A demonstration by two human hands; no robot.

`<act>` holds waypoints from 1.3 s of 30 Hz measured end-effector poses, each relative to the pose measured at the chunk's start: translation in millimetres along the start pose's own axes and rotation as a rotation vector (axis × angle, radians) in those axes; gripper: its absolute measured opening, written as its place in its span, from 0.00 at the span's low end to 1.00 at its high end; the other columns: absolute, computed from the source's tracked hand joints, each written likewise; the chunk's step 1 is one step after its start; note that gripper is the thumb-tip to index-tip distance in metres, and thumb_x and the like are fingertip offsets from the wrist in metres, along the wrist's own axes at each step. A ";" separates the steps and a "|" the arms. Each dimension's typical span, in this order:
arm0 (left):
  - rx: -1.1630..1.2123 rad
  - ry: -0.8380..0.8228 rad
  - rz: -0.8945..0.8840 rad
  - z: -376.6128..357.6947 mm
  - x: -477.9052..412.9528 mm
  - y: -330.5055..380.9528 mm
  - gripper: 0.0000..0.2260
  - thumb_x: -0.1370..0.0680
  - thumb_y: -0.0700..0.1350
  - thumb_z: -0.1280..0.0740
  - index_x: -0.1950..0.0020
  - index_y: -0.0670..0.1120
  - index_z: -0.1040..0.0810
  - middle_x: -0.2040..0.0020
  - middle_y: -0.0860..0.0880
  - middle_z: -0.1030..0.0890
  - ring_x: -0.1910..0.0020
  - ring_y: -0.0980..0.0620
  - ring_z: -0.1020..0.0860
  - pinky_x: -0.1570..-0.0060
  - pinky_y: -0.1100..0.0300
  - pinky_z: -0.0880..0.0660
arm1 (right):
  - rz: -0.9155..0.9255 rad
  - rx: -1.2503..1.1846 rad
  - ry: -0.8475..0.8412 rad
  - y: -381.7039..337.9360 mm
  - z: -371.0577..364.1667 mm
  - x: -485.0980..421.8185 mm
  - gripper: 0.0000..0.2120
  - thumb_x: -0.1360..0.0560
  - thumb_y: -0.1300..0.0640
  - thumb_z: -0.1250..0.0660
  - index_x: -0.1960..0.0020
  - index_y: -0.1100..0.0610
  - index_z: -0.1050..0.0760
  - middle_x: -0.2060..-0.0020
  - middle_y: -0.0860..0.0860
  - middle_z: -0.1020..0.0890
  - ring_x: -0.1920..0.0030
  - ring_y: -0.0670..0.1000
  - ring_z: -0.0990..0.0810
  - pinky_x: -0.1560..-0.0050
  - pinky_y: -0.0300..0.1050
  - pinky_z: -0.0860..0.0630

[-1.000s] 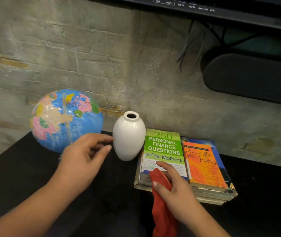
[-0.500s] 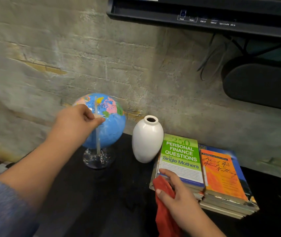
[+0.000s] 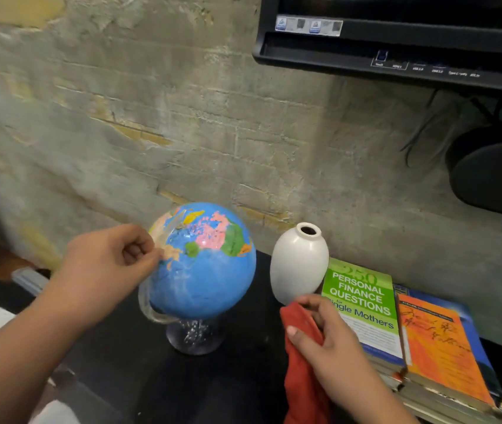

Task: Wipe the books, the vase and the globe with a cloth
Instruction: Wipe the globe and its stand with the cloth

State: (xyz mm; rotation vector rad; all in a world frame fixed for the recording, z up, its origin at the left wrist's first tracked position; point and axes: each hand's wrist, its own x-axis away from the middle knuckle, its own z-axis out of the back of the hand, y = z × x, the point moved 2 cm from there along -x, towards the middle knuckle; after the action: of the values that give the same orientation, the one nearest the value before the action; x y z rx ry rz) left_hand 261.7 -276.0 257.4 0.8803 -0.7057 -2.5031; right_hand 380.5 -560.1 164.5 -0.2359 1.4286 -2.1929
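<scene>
on the black table (image 3: 243, 381), the left hand (image 3: 106, 264) pinches the globe (image 3: 206, 270) by its clear arc (image 3: 145, 302) while the right hand (image 3: 326, 341) clutches the red cloth (image 3: 301, 374) right by the white vase (image 3: 299, 264) beside the books (image 3: 396, 328), and one careless swing could topple that vase.

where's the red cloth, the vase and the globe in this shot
red cloth (image 3: 301, 384), head view, on the fold that hangs down
vase (image 3: 300, 264), head view, on the middle of its white body
globe (image 3: 210, 283), head view, on the blue sea at the ball's front
</scene>
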 end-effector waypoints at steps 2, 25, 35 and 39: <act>0.016 0.005 -0.004 12.3 11.7 -10.5 0.12 0.33 0.42 0.22 0.68 0.52 0.23 0.64 0.58 0.21 0.68 0.61 0.25 0.69 0.74 0.32 | 0.056 -0.016 0.009 -18.5 -2.0 -10.6 0.16 0.28 0.56 0.28 0.46 0.39 0.27 0.53 0.42 0.17 0.50 0.42 0.18 0.49 0.41 0.25; 0.124 0.189 0.036 34.9 29.1 -2.8 0.04 0.32 0.51 0.26 0.63 0.54 0.19 0.68 0.53 0.23 0.63 0.61 0.26 0.64 0.70 0.32 | 0.637 0.217 0.005 -159.6 -54.4 -44.0 0.10 0.29 0.53 0.31 0.49 0.41 0.20 0.51 0.38 0.23 0.47 0.36 0.24 0.46 0.24 0.34; 0.196 0.195 0.064 34.3 31.4 -4.2 0.08 0.31 0.39 0.23 0.63 0.51 0.19 0.65 0.51 0.21 0.61 0.56 0.24 0.65 0.71 0.29 | 0.547 -0.016 0.065 -106.2 -71.9 -31.3 0.18 0.28 0.56 0.30 0.46 0.33 0.20 0.53 0.40 0.23 0.50 0.42 0.21 0.49 0.28 0.29; 0.202 0.186 0.056 35.2 30.1 -5.8 0.10 0.32 0.40 0.23 0.64 0.54 0.20 0.65 0.51 0.21 0.60 0.56 0.24 0.64 0.67 0.28 | 0.462 -0.095 0.174 -73.8 -68.4 -25.4 0.23 0.28 0.66 0.27 0.48 0.36 0.18 0.55 0.43 0.22 0.52 0.42 0.21 0.48 0.29 0.28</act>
State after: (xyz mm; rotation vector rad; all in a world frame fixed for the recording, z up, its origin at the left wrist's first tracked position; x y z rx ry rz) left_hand 215.4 -275.2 263.8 1.1300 -0.9169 -2.2924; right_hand 350.9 -468.9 204.0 0.2385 1.5027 -1.8030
